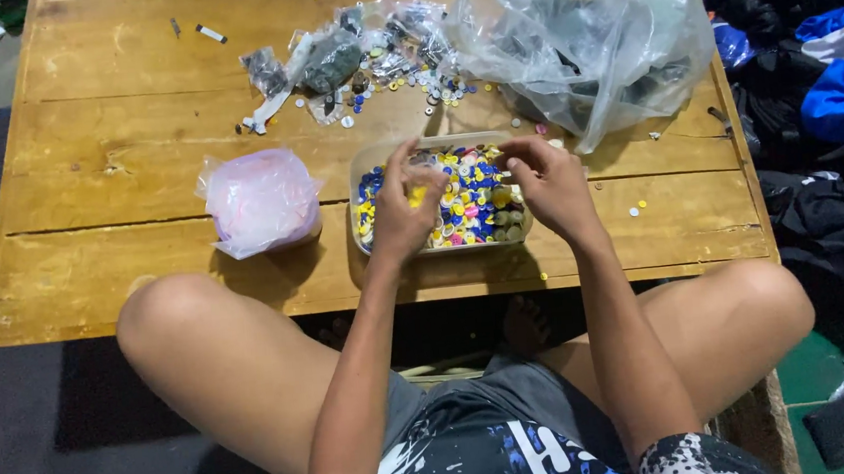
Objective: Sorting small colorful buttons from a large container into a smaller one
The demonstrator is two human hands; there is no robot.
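Left hand (402,208) fingers curled narrow, pinching what looks like a small yellow piece just above the clear tray (364,166), centre of frame. Right hand (548,185) fingers also bent close together at the tray's right rim; can't tell if they hold anything.

Tray is full of small round pieces (474,198), yellow, blue, pink and white, heaped. Judgement: pick from the top layer one at a time with fingertips, keep wrists low over the tray so drops fall back in.

Outward: pink-white tied bag (261,200) left of tray, big clear plastic bag (582,44) upper right, loose scatter with small packets (378,65) top centre on the wooden table (91,243).

Hidden: left palm covers the tray's middle-left; big bag contents dark, unreadable; the pieces' exact kind is too small to tell; dark clothing pile (812,86) cut off at the right edge.
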